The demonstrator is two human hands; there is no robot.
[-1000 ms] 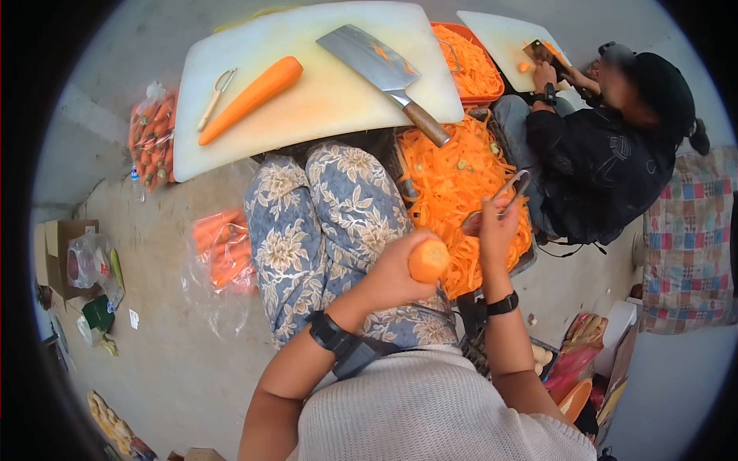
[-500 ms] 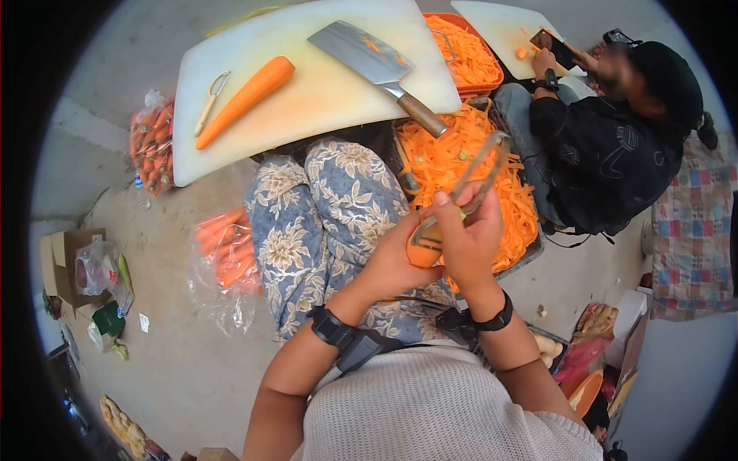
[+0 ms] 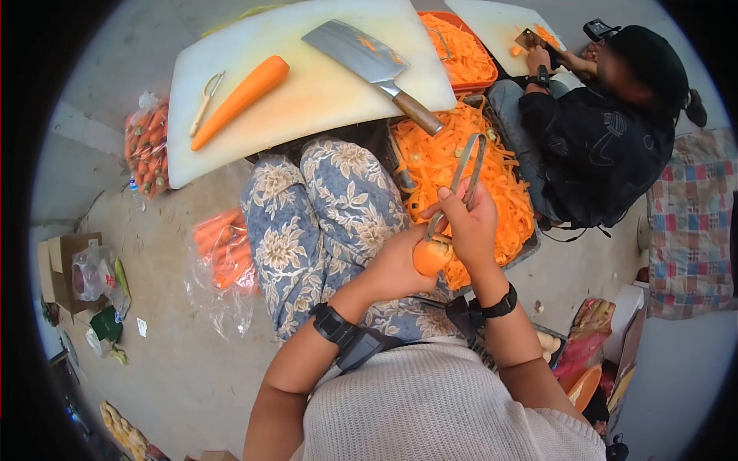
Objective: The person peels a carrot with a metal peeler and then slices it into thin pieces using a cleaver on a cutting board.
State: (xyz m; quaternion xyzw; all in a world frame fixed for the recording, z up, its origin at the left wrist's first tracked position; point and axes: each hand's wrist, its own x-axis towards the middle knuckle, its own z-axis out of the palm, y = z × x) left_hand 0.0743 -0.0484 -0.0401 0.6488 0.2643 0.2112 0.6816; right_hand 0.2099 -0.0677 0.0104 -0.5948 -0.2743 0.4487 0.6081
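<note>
While the person sits on the grey concrete floor [image 3: 177, 361] with knees in blue floral trousers [image 3: 323, 215] drawn up, the left hand [image 3: 393, 270] is clenched around a short orange carrot stub [image 3: 432, 256]. It holds the stub above the lap, at the near edge of a dark tray heaped with orange carrot peelings [image 3: 496, 192]. The right hand [image 3: 470, 229] has its fingers closed on a grey metal peeler [image 3: 461, 170]; one end of it rests against the top of the stub and the other sticks out over the peelings. Beyond the knees lies a large white plastic cutting board [image 3: 323, 96]. It carries a wooden-handled steel cleaver [image 3: 369, 58], a whole peeled carrot [image 3: 242, 98] and a second small peeler [image 3: 204, 100]. Clear plastic bags of unpeeled carrots [image 3: 146, 150] lie on the floor to the left. On the right a co-worker in black clothing [image 3: 600, 138] crouches over another white board [image 3: 500, 27], beside an orange basket of carrot strips [image 3: 460, 52].
</note>
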